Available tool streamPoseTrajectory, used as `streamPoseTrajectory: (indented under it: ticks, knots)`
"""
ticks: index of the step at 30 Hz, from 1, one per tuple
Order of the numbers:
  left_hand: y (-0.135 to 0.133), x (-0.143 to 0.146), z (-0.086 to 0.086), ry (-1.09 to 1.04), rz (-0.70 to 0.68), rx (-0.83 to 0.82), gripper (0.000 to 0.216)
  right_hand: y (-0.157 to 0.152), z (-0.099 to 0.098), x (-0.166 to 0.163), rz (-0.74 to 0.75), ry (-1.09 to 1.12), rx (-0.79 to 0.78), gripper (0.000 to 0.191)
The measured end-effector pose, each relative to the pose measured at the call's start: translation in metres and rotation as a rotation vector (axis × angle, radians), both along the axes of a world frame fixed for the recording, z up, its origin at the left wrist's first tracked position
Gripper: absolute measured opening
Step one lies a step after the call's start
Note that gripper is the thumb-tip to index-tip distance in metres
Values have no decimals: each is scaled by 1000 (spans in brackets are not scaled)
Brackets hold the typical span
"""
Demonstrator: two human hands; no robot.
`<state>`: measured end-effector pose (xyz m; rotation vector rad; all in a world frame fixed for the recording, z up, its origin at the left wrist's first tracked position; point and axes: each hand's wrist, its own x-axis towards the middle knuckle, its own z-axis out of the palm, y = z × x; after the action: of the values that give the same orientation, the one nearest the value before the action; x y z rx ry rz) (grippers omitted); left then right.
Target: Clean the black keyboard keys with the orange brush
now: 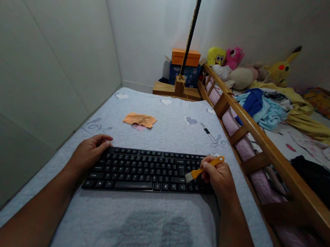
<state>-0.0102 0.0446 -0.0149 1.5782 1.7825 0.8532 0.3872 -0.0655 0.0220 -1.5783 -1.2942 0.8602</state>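
Note:
A black keyboard (138, 170) lies flat across the quilted surface in front of me. My left hand (91, 150) holds its left end, with thumb and fingers at the upper left corner. Between the closed fingers of my right hand (217, 174) is a small brush with a yellow handle (216, 161). The pale bristles point down and left, at the keys between the main block and the number pad. My right hand covers part of the number pad.
An orange cloth (139, 119) lies beyond the keyboard. A thin wire tool with a black grip (206, 131) lies to its right. A wooden bed rail (253, 138) runs along the right side, and a wall panel (40, 60) along the left. A black pole (192, 30) stands at the back.

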Motion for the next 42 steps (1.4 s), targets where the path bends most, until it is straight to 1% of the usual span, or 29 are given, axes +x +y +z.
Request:
streamPoseTrajectory:
  ticks: [3, 5, 8, 11, 15, 20, 23, 26, 30, 36, 39, 42]
  knots:
    - [-1, 0, -1, -17, -4, 4, 42, 0, 1, -2, -45, -15, 56, 25]
    - [-1, -1, -3, -32, -5, 4, 42, 1, 1, -5, -58, -66, 93, 28]
    - [0, -2, -5, -34, 0, 7, 40, 2, -2, -7, -38, -155, 117, 29]
    - [0, -2, -4, -11, -1, 11, 40, 2, -2, -7, 0, -188, 118, 28]
    - [2, -2, -4, 14, -1, 6, 42, -1, 0, -6, 33, -119, 66, 27]
    - [3, -5, -9, -8, -11, 14, 42, -3, 1, -3, 45, -23, 28, 24]
    - [3, -6, -11, -25, -13, 9, 42, -3, -1, -3, -9, -1, 62, 26]
    - [2, -5, -10, -22, -12, 10, 42, -2, -2, -3, -45, -55, 117, 27]
    - [0, -3, -7, -8, 1, 15, 41, -2, -1, -6, -7, -112, 105, 25]
    - [0, -3, -8, -27, -2, 8, 42, -3, 4, -6, 50, -55, 31, 24]
    - [1, -4, -9, -26, -4, 12, 43, -4, 3, -3, 85, -34, 11, 22]
    - [1, -3, -8, -40, 6, 0, 43, -5, 0, 1, 87, 27, -16, 21]
